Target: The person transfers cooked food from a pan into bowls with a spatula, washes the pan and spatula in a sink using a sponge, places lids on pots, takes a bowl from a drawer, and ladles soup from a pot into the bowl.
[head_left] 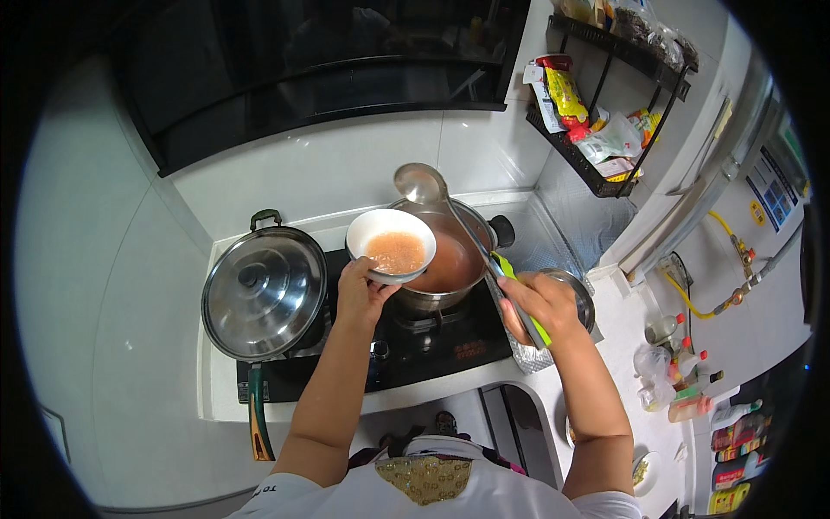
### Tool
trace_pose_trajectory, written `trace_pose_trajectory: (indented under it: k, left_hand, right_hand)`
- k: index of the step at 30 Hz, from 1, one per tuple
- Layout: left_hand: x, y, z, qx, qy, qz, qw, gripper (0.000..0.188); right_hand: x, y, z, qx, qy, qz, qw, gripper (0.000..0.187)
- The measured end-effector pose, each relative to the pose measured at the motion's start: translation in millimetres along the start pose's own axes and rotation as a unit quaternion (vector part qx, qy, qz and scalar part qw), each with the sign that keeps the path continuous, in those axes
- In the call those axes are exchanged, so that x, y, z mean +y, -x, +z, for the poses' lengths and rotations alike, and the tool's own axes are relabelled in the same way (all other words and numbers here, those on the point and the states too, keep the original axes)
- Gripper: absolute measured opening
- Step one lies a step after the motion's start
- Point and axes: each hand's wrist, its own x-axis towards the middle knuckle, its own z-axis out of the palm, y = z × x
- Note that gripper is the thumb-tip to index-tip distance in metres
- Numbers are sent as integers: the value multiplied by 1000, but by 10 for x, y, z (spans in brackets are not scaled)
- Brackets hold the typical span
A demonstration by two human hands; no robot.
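My left hand (360, 290) grips a white bowl (367, 227) by its near left rim, with pinkish-orange soup or porridge inside. The bowl is held over the left side of a steel pot (430, 300), which contains a reddish liquid (454, 259) and stands on the black stove (406, 346). My right hand (538, 304) is closed around the grey and lime-green handle of a ladle (422, 184). The ladle's steel head is raised above the far rim of the pot, beyond the bowl. Part of the pot is hidden by the bowl and the ladle's handle.
A lidded pan (264, 294) sits on the left of the stove, its green and tan handle (258, 415) jutting past the counter edge. A black range hood (320, 78) overhangs the back. A wall rack (588, 160) holds packets. Bottles (692, 363) line the right counter (609, 337).
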Motion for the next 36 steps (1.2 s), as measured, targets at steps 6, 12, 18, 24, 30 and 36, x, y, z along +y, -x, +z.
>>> trace_pose_trajectory:
  k: [6,12,18,24,30,36]
  left_hand:
    - [117,62,-107,-1,-28,33,999,42]
    - [157,56,-224,13,-20,51,998,44]
    - [237,102,-222,2,-7,35,999,48]
    - [263,147,-201,22,5,51,998,51]
    - [275,145,-206,23,9,63,998,34]
    - [287,132,-169,19,15,57,998,34]
  right_hand:
    - [155,337,519,-84,13,77,993,20]
    - [183,510,965,-122,21,134,983,19]
    - [109,477,1156,-17,-63,281,958,17]
    - [136,486,1217,74,-328,619,710,18]
    - [253,539,1100,131,-379,663,632,20]
    - [298,269,709,110,-340,646,675,26]
